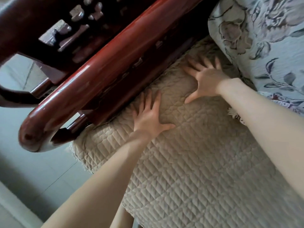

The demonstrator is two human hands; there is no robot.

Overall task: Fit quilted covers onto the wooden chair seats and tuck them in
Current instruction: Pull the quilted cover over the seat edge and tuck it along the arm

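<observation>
With the left hand (148,118) and right hand (206,79) pressed flat and spread wide, nothing gripped, the cover (197,162) could be bunched ahead of them instead of tucked.

I get dim, cool daylight, soft and even. The glossy armrest (92,83) carries long pale streaks of glare along its top and a white patch at its rounded end. Close under it the cover (197,162) sinks into shadow — the stitching reads clearer lower down. The carved wood (77,15) at top left is smeared with blur, and the right hand (209,81) goes soft at its fingertips. The wide lens bends the edges; the floor (32,170) looks washed out.
</observation>
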